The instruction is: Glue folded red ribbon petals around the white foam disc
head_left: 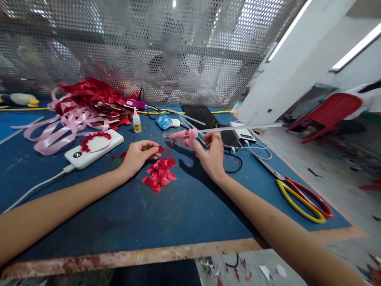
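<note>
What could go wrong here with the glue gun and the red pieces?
The glue gun in the right hand points toward the left hand, which pinches a red piece: hot glue might burn fingers. Drips could stick the red pile to the mat.

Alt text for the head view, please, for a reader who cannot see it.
At a blue worktable, the right hand holds a pink glue gun while the left hand pinches a red petal above a pile of red petals. Scissors lie to the right; ribbons and a power bank to the left.
</note>
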The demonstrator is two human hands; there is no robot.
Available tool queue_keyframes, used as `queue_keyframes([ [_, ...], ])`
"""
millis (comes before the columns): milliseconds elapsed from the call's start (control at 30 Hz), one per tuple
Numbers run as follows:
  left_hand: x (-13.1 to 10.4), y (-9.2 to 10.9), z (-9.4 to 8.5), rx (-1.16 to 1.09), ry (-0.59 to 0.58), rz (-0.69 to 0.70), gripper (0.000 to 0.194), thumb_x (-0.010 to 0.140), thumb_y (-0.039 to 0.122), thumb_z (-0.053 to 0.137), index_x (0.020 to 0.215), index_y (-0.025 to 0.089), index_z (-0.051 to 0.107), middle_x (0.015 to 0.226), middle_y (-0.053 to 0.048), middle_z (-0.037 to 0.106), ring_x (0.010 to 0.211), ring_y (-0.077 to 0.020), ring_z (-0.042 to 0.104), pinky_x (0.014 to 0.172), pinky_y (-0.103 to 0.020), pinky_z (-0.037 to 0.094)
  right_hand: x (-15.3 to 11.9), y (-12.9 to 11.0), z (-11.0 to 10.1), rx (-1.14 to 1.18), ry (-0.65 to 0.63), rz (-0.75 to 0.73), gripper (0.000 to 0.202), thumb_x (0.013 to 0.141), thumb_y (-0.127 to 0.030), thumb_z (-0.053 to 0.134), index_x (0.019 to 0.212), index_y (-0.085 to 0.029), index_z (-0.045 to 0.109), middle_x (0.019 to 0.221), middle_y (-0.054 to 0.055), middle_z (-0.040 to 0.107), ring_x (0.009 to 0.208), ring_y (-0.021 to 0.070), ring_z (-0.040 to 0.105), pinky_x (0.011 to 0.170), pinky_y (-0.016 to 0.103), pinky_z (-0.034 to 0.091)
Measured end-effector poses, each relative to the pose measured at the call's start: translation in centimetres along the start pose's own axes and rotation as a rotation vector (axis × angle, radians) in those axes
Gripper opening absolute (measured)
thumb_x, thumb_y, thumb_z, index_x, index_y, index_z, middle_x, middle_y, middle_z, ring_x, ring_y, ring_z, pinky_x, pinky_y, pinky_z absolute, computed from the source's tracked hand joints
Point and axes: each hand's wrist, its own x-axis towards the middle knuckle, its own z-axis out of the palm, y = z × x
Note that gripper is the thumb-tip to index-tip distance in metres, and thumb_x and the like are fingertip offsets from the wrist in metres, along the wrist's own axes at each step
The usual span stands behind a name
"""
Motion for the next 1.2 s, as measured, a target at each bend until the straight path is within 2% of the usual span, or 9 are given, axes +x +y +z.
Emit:
queue_keyframes([
  [67,-0.2,0.0,0.1,-0.022,-0.017,0.007,0.026,0.061,0.033,0.075,0.077,0.014,0.065,0.066,-0.001,0.068,0.063,-0.0138,0.066,0.063,-0.024,0.053,-0.3,-0.6,-0.4,0.105,0.110,-0.003,0.019,0.077,-0.034,0.053,0.073,-0.023,0.037,0.067,-0.004,0.039,0.057,0.0118,0.040,0.056,0.027,0.037],
  [133,-0.5,0.1,0.2,-0.041,-0.052,0.006,0.025,0.062,0.033,0.074,0.077,0.015,0.065,0.065,-0.001,0.068,0.062,-0.0137,0.066,0.063,-0.024,0.053,-0.7,-1.2,-0.7,0.174,0.076,-0.086,0.019,0.078,-0.030,0.052,0.069,-0.023,0.037,0.061,-0.006,0.037,0.051,0.0098,0.036,0.051,0.025,0.034],
  [233,-1.1,0.2,0.5,-0.050,-0.145,-0.031,0.024,0.061,0.033,0.076,0.075,0.015,0.066,0.061,-0.002,0.068,0.056,-0.0150,0.066,0.059,-0.026,0.054,-1.2,-1.9,-0.8,0.232,-0.160,-0.240,0.013,0.078,-0.025,0.055,0.070,-0.021,0.046,0.060,-0.005,0.045,0.048,0.0079,0.039,0.048,0.022,0.035],
  [367,-1.7,0.5,0.8,-0.024,-0.294,-0.098,0.019,0.060,0.030,0.076,0.072,0.016,0.068,0.056,-0.002,0.068,0.050,-0.0150,0.064,0.055,-0.026,0.053,-1.6,-2.1,-0.6,0.393,-0.485,-0.337,0.005,0.081,-0.025,0.056,0.082,-0.019,0.056,0.074,0.000,0.060,0.057,0.0092,0.053,0.055,0.023,0.046],
  [433,-1.8,0.5,0.8,-0.006,-0.329,-0.111,0.017,0.062,0.028,0.074,0.072,0.016,0.068,0.057,-0.003,0.070,0.050,-0.0149,0.065,0.055,-0.025,0.054,-1.7,-2.1,-0.6,0.470,-0.590,-0.349,0.007,0.083,-0.026,0.056,0.084,-0.019,0.058,0.078,0.002,0.063,0.061,0.0105,0.057,0.059,0.024,0.050],
  [500,-1.7,0.5,0.8,0.011,-0.332,-0.113,0.015,0.063,0.028,0.074,0.073,0.017,0.069,0.058,-0.003,0.070,0.051,-0.0149,0.065,0.055,-0.025,0.054,-1.8,-2.2,-0.6,0.514,-0.641,-0.348,0.008,0.083,-0.026,0.057,0.086,-0.019,0.060,0.079,0.003,0.065,0.066,0.0119,0.060,0.063,0.025,0.052],
  [833,-1.7,0.7,1.0,0.053,-0.325,-0.116,0.012,0.063,0.024,0.072,0.072,0.017,0.069,0.057,-0.004,0.071,0.050,-0.0140,0.065,0.056,-0.024,0.054,-1.7,-2.1,-0.2,0.580,-0.665,-0.474,0.009,0.084,-0.018,0.057,0.078,-0.019,0.063,0.077,0.003,0.067,0.074,0.0140,0.064,0.070,0.028,0.053],
  [1033,-1.6,0.6,1.0,0.059,-0.347,-0.101,0.012,0.065,0.024,0.071,0.073,0.015,0.069,0.058,-0.003,0.070,0.051,-0.0136,0.065,0.056,-0.023,0.053,-1.6,-2.1,-0.2,0.584,-0.690,-0.490,0.008,0.083,-0.015,0.058,0.078,-0.018,0.064,0.077,0.004,0.066,0.075,0.0140,0.063,0.071,0.028,0.052],
  [1200,-1.6,0.5,0.9,0.070,-0.344,-0.053,0.014,0.064,0.022,0.071,0.074,0.014,0.069,0.059,0.000,0.070,0.051,-0.0109,0.063,0.055,-0.021,0.052,-1.7,-2.3,-0.3,0.593,-0.699,-0.447,0.008,0.082,-0.014,0.059,0.076,-0.017,0.064,0.080,0.005,0.066,0.079,0.0146,0.064,0.075,0.028,0.052],
])
